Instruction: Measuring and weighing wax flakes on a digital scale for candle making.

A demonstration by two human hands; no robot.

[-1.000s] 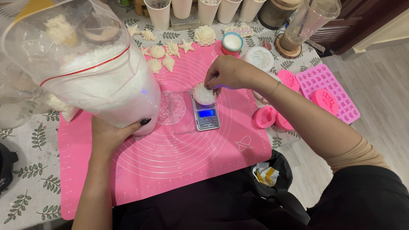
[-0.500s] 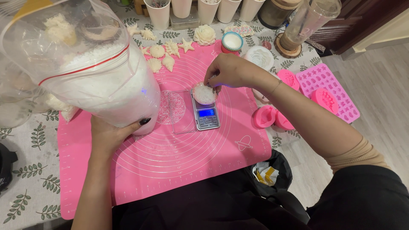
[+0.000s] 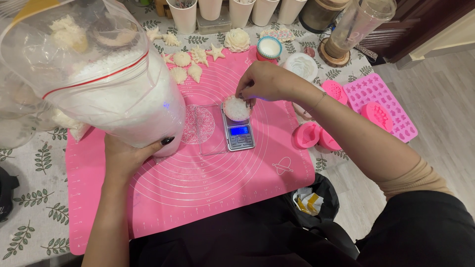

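R hand (image 3: 264, 81): fingers (image 3: 243, 95) pinched narrow, tips down over a small round cup of white flakes (image 3: 237, 108); whether they grip anything or touch the cup can't be told. Cup sits on a small silver pocket scale (image 3: 238, 132) w/ a lit blue display, scale near the middle of the pink silicone mat (image 3: 208, 193).

L hand (image 3: 129, 157): fingers wrapped around the base of a big clear zip bag of white flakes (image 3: 106, 84), holding it upright at the mat's left edge, dark-nailed thumb against the front. Bag has a red seal line & fills the upper left of the view.

Beyond the hands: pale shell & star shaped casts (image 3: 190, 62) at the mat's top, a rose-shaped cast (image 3: 237, 39) beside them, a small tub w/ a teal rim (image 3: 269, 48) next to that. Right of the mat: round pink moulds (image 3: 312, 135) & a flat pink mould tray (image 3: 391, 106). Row of white cups (image 3: 213, 10) along the far edge of the desk (image 3: 34, 198), which has a leaf-print cloth. Black bag (image 3: 316, 198) by the desk's near corner.
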